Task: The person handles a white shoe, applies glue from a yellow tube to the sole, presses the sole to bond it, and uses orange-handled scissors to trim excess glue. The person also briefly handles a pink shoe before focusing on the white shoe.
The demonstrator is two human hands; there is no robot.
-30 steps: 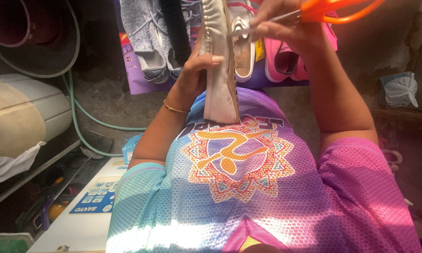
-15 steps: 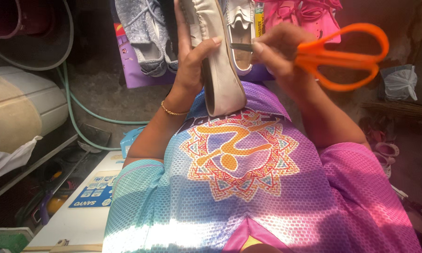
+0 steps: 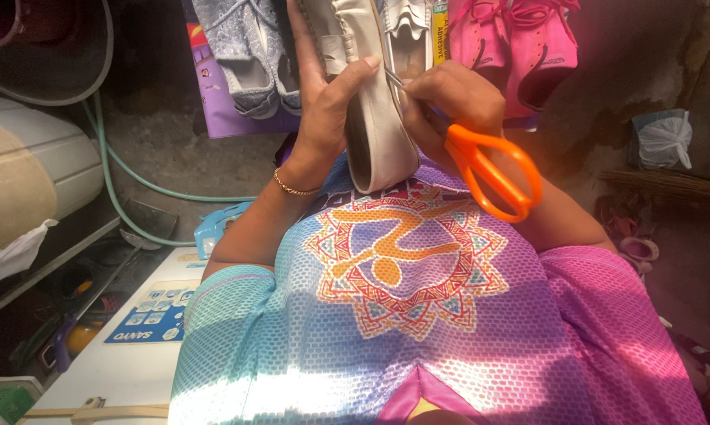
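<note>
My left hand (image 3: 327, 102) grips a cream-white shoe (image 3: 374, 118), thumb across its sole edge, heel end pointing down at my chest. A thin gold bracelet (image 3: 294, 187) circles that wrist. My right hand (image 3: 449, 98) holds orange-handled scissors (image 3: 489, 169); their metal blades touch the shoe's side near my left thumb, and the handles hang down to the right. Whether the blades are cutting anything is hidden by my fingers.
Grey shoes (image 3: 248, 55) and pink shoes (image 3: 524, 39) lie above on a purple sheet (image 3: 229, 110). A green hose (image 3: 122, 185) runs at the left by a cream tank (image 3: 32, 169). A white appliance top (image 3: 126, 354) sits lower left; a plastic bag (image 3: 662, 142) is at the right.
The scissors came down from the upper right and turned, so the blades now meet the shoe's side. The shoe and my left hand stayed in nearly the same place.
</note>
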